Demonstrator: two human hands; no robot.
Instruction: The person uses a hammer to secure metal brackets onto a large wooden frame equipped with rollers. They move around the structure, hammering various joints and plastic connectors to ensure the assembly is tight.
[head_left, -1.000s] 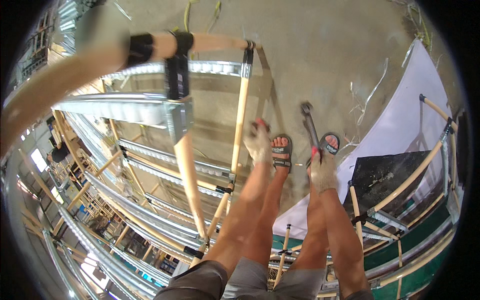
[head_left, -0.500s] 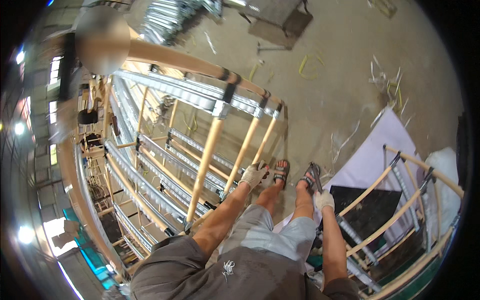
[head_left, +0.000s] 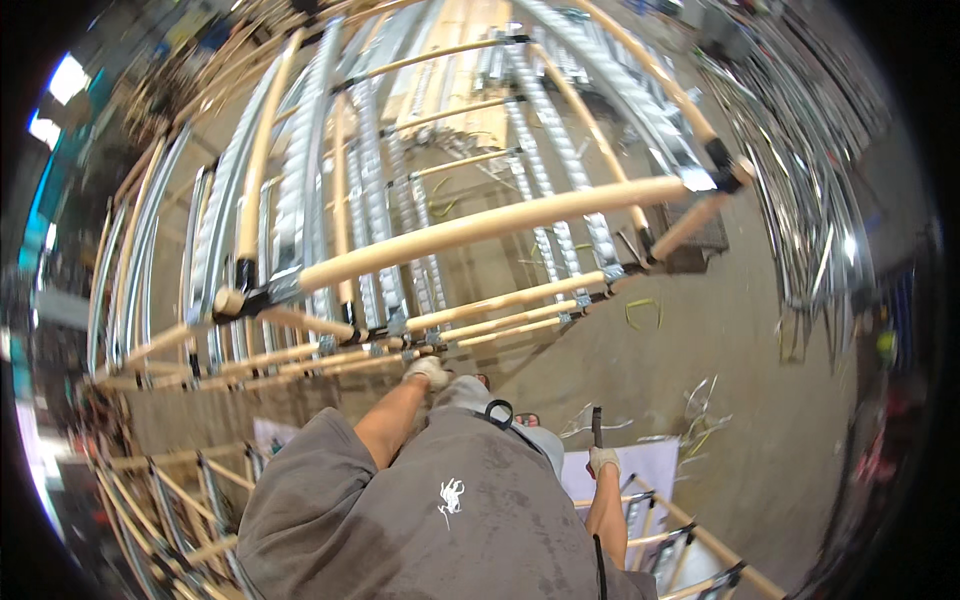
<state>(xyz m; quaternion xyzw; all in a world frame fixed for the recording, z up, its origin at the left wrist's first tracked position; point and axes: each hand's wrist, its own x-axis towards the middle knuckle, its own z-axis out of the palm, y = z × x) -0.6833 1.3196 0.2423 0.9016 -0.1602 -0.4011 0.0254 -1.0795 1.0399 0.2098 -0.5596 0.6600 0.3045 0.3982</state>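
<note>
Left hand (head_left: 428,372), in a pale work glove, is closed on a wooden rail (head_left: 470,335) at the near edge of the frame; fingers wrap the rail, forearm runs up from the grey shirt. Right hand (head_left: 602,460), also gloved, is clenched around the handle of a dark tool (head_left: 596,422) that points upward, away from the body, held low at the person's right side, well apart from the frame. The frame itself (head_left: 480,228) is a lattice of pale round wooden poles joined to silver metal strips with black clips. Concrete floor (head_left: 760,400) beneath; a white sheet (head_left: 650,465) lies just beside the right hand; loose offcuts scattered nearby.
</note>
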